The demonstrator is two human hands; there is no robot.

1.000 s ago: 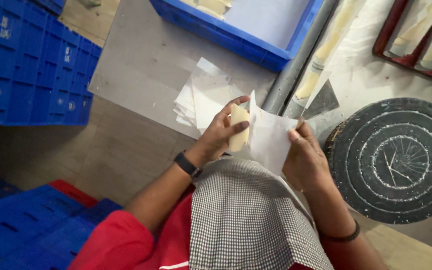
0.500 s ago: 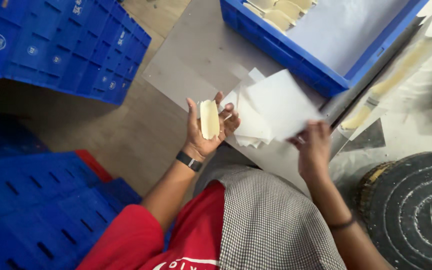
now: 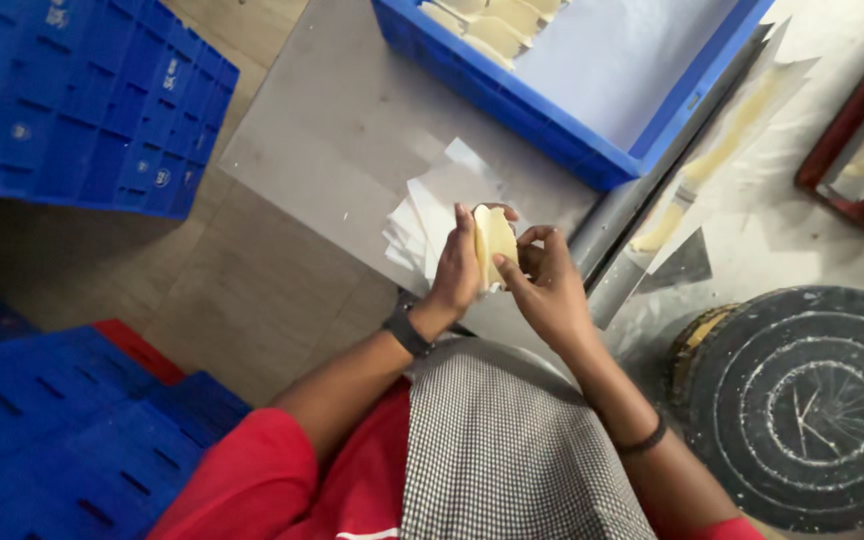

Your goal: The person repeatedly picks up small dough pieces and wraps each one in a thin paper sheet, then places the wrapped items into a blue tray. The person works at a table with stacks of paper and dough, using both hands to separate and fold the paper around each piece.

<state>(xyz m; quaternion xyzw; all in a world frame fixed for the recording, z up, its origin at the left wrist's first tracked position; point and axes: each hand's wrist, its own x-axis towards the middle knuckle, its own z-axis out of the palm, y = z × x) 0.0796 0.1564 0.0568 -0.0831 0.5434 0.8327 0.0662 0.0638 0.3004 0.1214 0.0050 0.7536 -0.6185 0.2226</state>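
Head view: grey metal tabletop over a worn tan floor, edged by a metal rail. Stacked blue crates at upper left, more blue crates at lower left. Left hand raised upright above the table edge, fingers curled around a pale yellow oval piece, black watch at the wrist. Right hand close beside, fingertips pinching the same piece's right edge, dark band on the forearm. Loose white paper sheets lying on the table just behind the hands. Blue tray with more pale pieces further back. Round dark disc at right, well apart. Checked apron below.
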